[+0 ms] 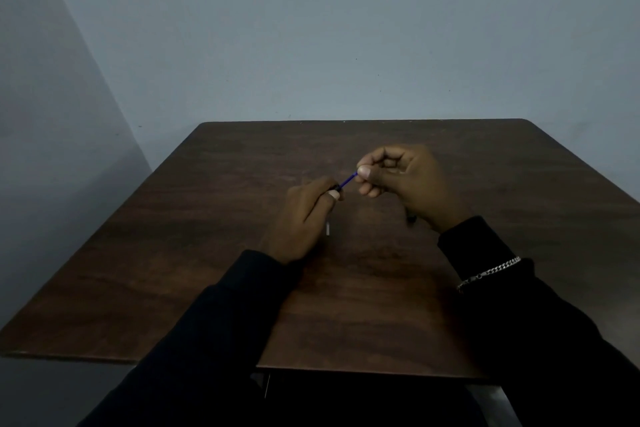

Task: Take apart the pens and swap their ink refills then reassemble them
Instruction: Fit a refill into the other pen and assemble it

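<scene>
A pale blue-grey wall (311, 28) stands behind one dark wooden table (207, 270), dimly lit, which fills the lower half of the view. Two hands work above its middle, both in black sleeves; one silver chain bracelet (488, 272) lies over the right sleeve (519, 305).

The left hand (304, 215) is curled closed, thumb and forefinger pinched around the dark end of one pen barrel (335, 188), most of which is hidden inside the fist. A short pale sliver (327, 229) shows below this hand, towards 6 o'clock from the thumb; whether it is part of that pen or lies on the table cannot be told.

One blue ink refill (348, 179) runs from the barrel's mouth up towards 2 o'clock, its far end gripped between the thumb and forefinger of the right hand (405, 184). That hand is also closed, the other fingers folded into the palm. A small dark object (411, 218) peeks out beneath the right wrist; too little shows to name it.

Counted: one refill, one barrel in view.
</scene>
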Available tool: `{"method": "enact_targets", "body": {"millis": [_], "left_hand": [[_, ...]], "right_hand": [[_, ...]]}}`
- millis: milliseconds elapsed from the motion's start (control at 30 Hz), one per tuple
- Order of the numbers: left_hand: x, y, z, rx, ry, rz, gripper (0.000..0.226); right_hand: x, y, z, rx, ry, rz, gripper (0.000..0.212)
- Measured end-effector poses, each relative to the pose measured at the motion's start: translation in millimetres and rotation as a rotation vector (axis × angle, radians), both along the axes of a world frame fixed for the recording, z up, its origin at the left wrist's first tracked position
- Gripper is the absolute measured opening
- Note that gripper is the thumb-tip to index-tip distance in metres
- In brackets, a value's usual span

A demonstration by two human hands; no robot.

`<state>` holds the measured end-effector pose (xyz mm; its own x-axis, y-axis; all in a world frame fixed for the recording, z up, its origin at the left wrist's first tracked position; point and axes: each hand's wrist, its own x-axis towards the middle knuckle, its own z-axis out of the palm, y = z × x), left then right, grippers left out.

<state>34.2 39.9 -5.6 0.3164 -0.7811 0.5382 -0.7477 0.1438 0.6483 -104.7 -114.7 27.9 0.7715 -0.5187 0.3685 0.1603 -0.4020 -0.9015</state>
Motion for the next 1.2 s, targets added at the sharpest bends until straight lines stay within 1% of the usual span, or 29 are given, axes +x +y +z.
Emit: {"method": "enact_targets", "body": {"millis": [133, 200, 267, 367, 433, 467, 500, 567, 633, 767, 1000, 1200], "left_hand": [[-0.4, -0.6, 0.7, -0.007, 0.007, 0.011, 0.028], [0.2, -0.4, 0.5, -0.016, 0.018, 0.008, 0.028], [0.2, -0.2, 0.2, -0.021, 0.025, 0.009, 0.028], [-0.5, -0.8, 0.1, -0.014, 0.015, 0.013, 0.027], [-0.4, -0.6, 0.7, -0.021, 0.003, 0.016, 0.026], [-0.6, -0.2, 1.3, -0.023, -0.002, 0.015, 0.026], [-0.7, 0.0, 1.7, -0.021, -0.005, 0.016, 0.026], [-1.5, -0.1, 2.3, -0.016, -0.01, 0.019, 0.028], [-2.2, -0.2, 2.7, -0.014, -0.015, 0.019, 0.03], [-2.6, 0.6, 3.3, -0.002, -0.028, 0.018, 0.031], [-4.7, 1.8, 5.0, -0.012, -0.033, 0.019, 0.031], [-5.3, 1.5, 4.4, -0.003, -0.023, 0.014, 0.032]], "right_hand": [[-8.0, -13.2, 7.6, 0.056, 0.022, -0.04, 0.012], [-15.3, -25.9, 9.8, 0.061, 0.029, -0.129, 0.01], [-23.3, -39.8, 9.4, -0.008, 0.094, -0.263, 0.011], [-32.7, -52.9, 8.2, -0.194, 0.297, -0.434, 0.017], [-37.6, -54.3, 9.6, -0.358, 0.482, -0.488, 0.026], [-39.6, -54.1, 10.7, -0.407, 0.572, -0.494, 0.029], [-40.6, -54.1, 11.3, -0.431, 0.652, -0.493, 0.029], [-39.8, -53.7, 11.8, -0.436, 0.779, -0.494, 0.023], [-36.2, -50.1, 13.3, -0.419, 0.858, -0.493, 0.016], [-29.6, -43.6, 10.0, -0.289, 0.941, -0.464, 0.02], [-22.7, -38.0, 4.0, -0.301, 0.976, -0.513, 0.019], [-19.7, -32.5, 6.4, -0.252, 0.991, -0.506, 0.013]]}}
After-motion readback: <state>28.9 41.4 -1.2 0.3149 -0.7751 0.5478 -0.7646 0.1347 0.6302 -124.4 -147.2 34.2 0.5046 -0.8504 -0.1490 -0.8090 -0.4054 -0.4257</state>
